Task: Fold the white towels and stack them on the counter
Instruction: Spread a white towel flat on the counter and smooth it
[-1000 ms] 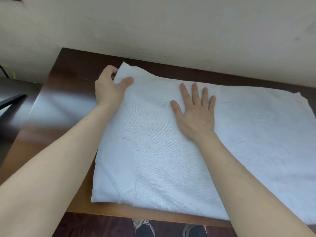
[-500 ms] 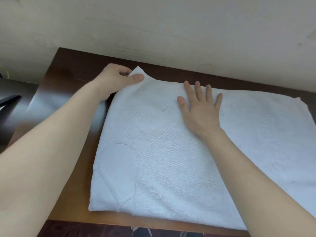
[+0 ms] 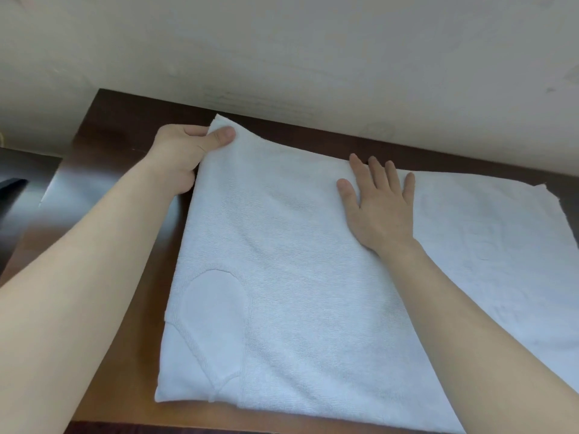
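Note:
A large white towel [image 3: 300, 277] lies spread flat on the dark brown wooden counter [image 3: 125, 145], covering most of it. My left hand [image 3: 188, 151] pinches the towel's far left corner, thumb on top and fingers under the cloth, and that corner is lifted a little off the wood. My right hand [image 3: 379, 205] presses flat on the towel near its far edge, fingers straight and spread. An oval patch is stitched into the towel's near left part.
A pale wall [image 3: 313, 57] rises straight behind the counter's far edge. Left of the counter stands a darker, shiny surface [image 3: 22, 195]. The counter's near edge runs along the bottom of the view.
My left hand has carried the far left corner of the towel rightward and lifted it. My right hand has stayed pressed flat on the cloth.

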Demonstrator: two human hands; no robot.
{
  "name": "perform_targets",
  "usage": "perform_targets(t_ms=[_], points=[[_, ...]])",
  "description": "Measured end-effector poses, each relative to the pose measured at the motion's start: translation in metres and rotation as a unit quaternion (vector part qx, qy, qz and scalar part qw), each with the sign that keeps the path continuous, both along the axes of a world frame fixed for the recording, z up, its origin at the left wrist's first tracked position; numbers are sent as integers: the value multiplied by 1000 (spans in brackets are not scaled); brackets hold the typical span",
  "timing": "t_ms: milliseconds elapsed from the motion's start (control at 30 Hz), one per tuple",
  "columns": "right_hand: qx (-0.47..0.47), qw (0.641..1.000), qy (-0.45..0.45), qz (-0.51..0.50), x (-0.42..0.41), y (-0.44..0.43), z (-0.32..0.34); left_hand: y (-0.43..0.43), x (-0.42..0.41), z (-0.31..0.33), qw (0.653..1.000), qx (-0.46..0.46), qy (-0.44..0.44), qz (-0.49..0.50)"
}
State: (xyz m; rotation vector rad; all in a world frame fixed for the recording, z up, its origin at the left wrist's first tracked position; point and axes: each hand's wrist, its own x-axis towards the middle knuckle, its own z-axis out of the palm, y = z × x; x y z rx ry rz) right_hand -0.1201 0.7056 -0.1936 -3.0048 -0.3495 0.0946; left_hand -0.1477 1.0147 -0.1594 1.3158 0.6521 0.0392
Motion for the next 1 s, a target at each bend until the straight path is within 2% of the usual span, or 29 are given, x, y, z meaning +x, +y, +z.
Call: perform_targets(t_ms=[33, 67, 100, 167, 200, 267, 300, 367, 400, 467, 500, 533, 600, 733, 800, 900, 1000], points=[[1, 1000, -2, -7, 0, -2, 0, -2, 1, -2, 1000, 13, 2, 19], [2, 1000, -2, -13, 0, -4, 0, -7, 1, -5, 997, 67, 5, 29], [3, 1000, 3, -20, 0, -5, 0, -12, 1, -8, 986, 162, 13, 27], [3, 999, 21, -31, 1, -5, 3, -22, -2, -15, 934, 356, 19, 18], [6, 999, 25, -38, 0, -4, 5, -25, -3, -16, 913, 408, 18, 13], [21, 999, 10, -39, -7, 2, 10, -32, -3, -14, 886, 464, 24, 8], [30, 999, -3, -24, -13, 8, 11, -37, -4, -12, 861, 509, 20, 6], [32, 999, -12, 23, -26, 22, 12, -55, -10, -4, 801, 598, -31, -16], [28, 999, -6, 40, -32, 27, 10, -69, -16, -4, 779, 621, -66, -58], [23, 999, 15, 42, -35, 31, 6, -95, -33, -14, 748, 631, -87, -188], [26, 999, 23, 34, -32, 29, 4, -102, -41, -22, 727, 638, -58, -248], [27, 999, 27, 29, -29, 26, 3, -101, -46, -30, 704, 651, -24, -283], [21, 999, 28, 30, -26, 18, 1, -82, -48, -39, 680, 676, 30, -281], [3, 999, 41, -11, -22, -6, 5, -37, -54, -34, 706, 659, 122, -228], [8, 999, 36, -17, -30, -7, 10, -50, -69, -29, 687, 687, 99, -215], [18, 999, 20, 38, -61, 4, 11, -101, -95, -25, 684, 684, 27, -250], [5, 998, 31, 61, -85, -6, 7, -131, -120, -34, 676, 670, 30, -304]])
